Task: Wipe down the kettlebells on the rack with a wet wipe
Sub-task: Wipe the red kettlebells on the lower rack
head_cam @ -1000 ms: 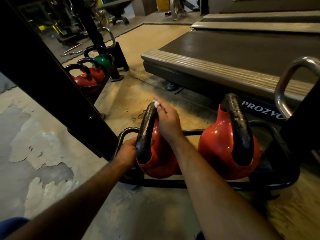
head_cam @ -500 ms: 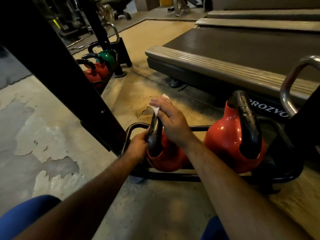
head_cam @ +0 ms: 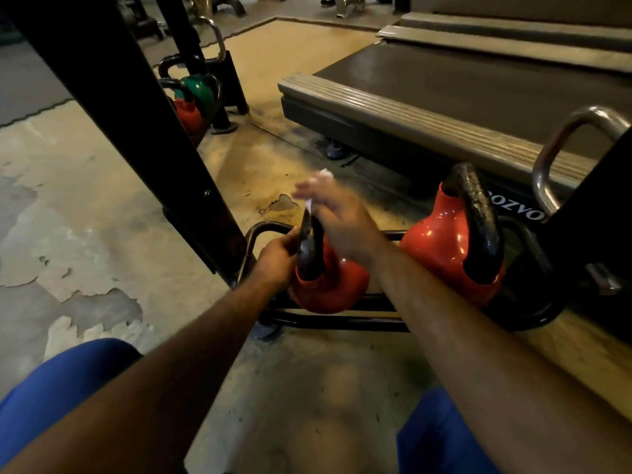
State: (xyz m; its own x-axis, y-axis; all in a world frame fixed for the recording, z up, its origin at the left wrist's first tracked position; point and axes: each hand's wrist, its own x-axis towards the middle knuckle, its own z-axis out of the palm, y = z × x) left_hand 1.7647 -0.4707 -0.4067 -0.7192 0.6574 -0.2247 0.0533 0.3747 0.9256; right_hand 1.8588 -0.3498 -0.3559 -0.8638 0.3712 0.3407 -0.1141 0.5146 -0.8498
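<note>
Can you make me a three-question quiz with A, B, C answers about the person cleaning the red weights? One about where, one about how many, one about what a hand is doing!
1. Where is the wet wipe?
A. on the floor
B. at the top of the near kettlebell's handle, under the right hand
C. on the treadmill

2. How many red kettlebells sit on the near rack?
A. two
B. four
C. none

3. What is the left hand doing?
A. hanging free
B. holding a bottle
C. keeping a grip on the near kettlebell beside its handle

Answers:
1 B, white shows at the fingertips above the handle.
2 A, the near kettlebell and the right-side kettlebell.
3 C, its fingers curl against the bell's left side.
</note>
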